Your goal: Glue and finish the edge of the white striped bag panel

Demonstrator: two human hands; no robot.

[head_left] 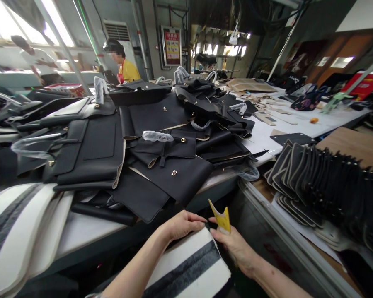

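Observation:
Low in front of me is a stiff white panel (186, 256) with a dark band across it, tilted, its near part running out of the frame. My left hand (186, 225) grips its far corner, the fingers pressed together at the edge, where a bit of black material shows. Across that corner, my right hand (236, 248) holds a flat yellow piece with a notched end (221, 217), which points upward. The right thumb and fingertips come close to the panel's edge. Whatever lies under the panel is hidden.
Black leather bag pieces (149, 111) with wrapped handles cover the table ahead. More white striped panels (15, 227) lean at the left. On the right, a row of dark bag pieces (329, 182) stands on cardboard. Two people (129, 70) are at the back left.

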